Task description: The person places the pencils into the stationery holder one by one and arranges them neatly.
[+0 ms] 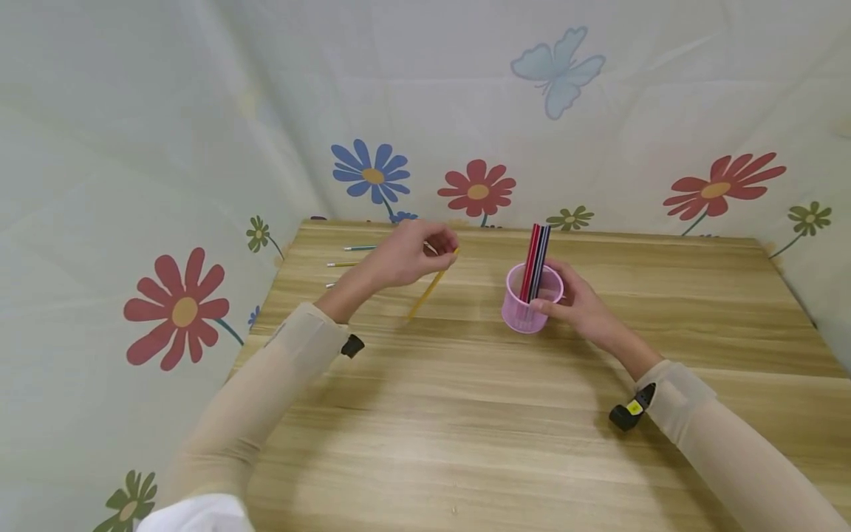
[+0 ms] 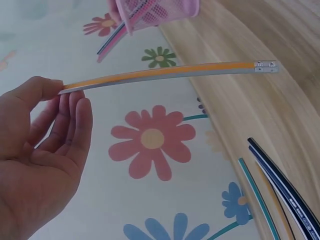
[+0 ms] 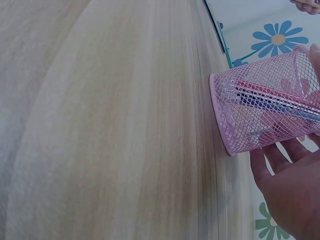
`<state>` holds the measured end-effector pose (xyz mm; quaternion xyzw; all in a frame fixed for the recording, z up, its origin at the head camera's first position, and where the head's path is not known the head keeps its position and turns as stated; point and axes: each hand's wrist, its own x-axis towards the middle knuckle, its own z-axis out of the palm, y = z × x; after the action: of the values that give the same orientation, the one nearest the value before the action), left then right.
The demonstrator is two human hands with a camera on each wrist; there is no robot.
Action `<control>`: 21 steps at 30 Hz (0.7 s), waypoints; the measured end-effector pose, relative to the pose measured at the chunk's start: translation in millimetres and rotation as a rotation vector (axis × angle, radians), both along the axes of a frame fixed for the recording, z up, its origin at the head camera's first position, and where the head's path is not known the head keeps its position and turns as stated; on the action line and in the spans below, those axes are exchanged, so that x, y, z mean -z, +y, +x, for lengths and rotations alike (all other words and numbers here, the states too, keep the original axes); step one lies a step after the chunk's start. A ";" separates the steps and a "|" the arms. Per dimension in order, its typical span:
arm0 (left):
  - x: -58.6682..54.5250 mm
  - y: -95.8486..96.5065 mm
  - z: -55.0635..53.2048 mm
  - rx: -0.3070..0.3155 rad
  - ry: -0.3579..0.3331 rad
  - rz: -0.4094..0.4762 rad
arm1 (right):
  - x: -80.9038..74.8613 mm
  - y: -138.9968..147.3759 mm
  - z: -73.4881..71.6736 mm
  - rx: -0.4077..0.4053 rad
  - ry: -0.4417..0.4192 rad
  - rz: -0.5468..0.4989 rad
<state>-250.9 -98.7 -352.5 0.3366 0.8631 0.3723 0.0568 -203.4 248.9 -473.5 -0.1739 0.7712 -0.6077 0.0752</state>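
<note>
Between thumb and fingertips my left hand (image 1: 411,255) pinches a yellow pencil (image 1: 425,295) by one end. The pencil slants down toward the table in the head view; its far end carries a silver ferrule (image 2: 266,66) in the left wrist view. My right hand (image 1: 580,304) grips a pink mesh pen cup (image 3: 260,131) from the right side, thumb at the near side of the rim. Inside the cup, red pencils (image 1: 530,258) and dark striped pencils (image 1: 541,258) lean together and stick up above the rim.
Several pencils lie at the table's left, partly hidden by the left arm: a teal one (image 1: 359,248), a yellow one (image 1: 342,264) and dark striped ones (image 2: 280,182). The wooden table (image 1: 452,428) meets a flower-printed curtain (image 1: 425,111) at the back and left.
</note>
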 end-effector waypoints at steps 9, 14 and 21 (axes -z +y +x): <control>-12.9 7.2 0.0 -0.021 0.012 0.146 | -1.5 -1.0 1.6 -0.008 -0.004 -0.002; -22.5 12.0 1.2 -0.036 0.031 0.238 | -0.9 -0.1 0.6 -0.003 0.000 0.005; -37.7 20.1 2.6 -0.060 0.051 0.319 | -0.6 0.8 1.4 0.001 -0.006 0.008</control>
<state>-248.3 -78.5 -314.8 0.3247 0.8039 0.4974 -0.0306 -202.0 249.7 -472.9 -0.1715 0.7734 -0.6053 0.0780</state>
